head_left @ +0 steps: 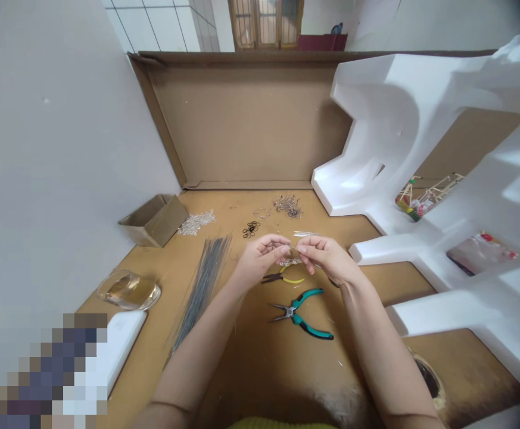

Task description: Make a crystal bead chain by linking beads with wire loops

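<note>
My left hand (266, 255) and my right hand (324, 257) meet over the middle of the table, fingertips pinched. Between them hangs a small string of clear beads (290, 261), with an end in each pinch; the thread or wire itself is too fine to make out. Just below the hands lie yellow-handled pliers (292, 275), partly covered by my left hand. Nearer to me, teal-handled long-nose pliers (302, 313) rest with their jaws apart, pointing left. A bundle of thin grey wires (204, 286) runs beside my left forearm.
Clear beads (197, 222) are heaped by a cardboard box (155, 220). Black rings (251, 229) and a tangle of small metal pieces (289, 205) lie beyond my hands. A drinking glass (130, 290) is at left. White foam packing (376, 119) stands along the right; cardboard (251, 125) closes the back.
</note>
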The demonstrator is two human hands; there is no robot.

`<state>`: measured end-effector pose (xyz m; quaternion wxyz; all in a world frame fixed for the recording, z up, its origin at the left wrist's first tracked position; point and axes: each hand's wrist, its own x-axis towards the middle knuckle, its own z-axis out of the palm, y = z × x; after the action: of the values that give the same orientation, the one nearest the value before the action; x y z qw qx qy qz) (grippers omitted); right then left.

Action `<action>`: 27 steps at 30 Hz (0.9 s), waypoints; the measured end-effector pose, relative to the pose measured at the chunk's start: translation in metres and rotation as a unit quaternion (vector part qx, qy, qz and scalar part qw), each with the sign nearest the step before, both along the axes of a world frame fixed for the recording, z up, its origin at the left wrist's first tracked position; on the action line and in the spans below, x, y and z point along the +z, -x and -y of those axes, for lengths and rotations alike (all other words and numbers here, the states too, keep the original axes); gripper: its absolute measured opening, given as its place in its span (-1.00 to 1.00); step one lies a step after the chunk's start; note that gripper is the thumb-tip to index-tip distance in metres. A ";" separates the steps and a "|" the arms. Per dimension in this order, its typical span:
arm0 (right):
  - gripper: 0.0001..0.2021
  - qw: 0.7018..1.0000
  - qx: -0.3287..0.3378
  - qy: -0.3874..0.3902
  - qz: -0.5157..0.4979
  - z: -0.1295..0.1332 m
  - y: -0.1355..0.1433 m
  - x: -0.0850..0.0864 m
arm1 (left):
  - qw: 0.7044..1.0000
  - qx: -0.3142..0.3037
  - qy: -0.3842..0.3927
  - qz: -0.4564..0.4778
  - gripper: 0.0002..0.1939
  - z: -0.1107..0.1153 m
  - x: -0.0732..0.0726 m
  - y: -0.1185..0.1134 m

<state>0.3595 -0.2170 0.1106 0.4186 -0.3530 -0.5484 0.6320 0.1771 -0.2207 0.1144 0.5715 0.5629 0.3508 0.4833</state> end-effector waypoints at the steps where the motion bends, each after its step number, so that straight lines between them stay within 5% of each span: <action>1: -0.80 1.000 -0.003 0.000 0.002 0.000 0.000 0.000 | 1.000 -0.011 0.002 0.001 -0.73 0.000 -0.001 0.000; 14: -0.78 0.997 0.021 0.047 -0.058 0.003 0.004 0.006 | 0.999 -0.028 -0.005 0.017 -0.72 0.000 0.001 0.000; 22: -0.81 1.000 -0.022 0.003 -0.015 0.003 0.002 0.004 | 0.991 -0.025 0.046 0.120 -0.74 -0.003 -0.006 -0.002; 27: -0.80 1.000 -0.010 -0.014 0.001 0.004 0.000 0.005 | 0.998 -0.024 0.010 0.060 -0.77 -0.002 -0.002 0.001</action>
<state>0.3594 -0.2209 0.1154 0.4291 -0.3537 -0.5538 0.6198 0.1763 -0.2182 0.1124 0.6086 0.5350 0.3075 0.4989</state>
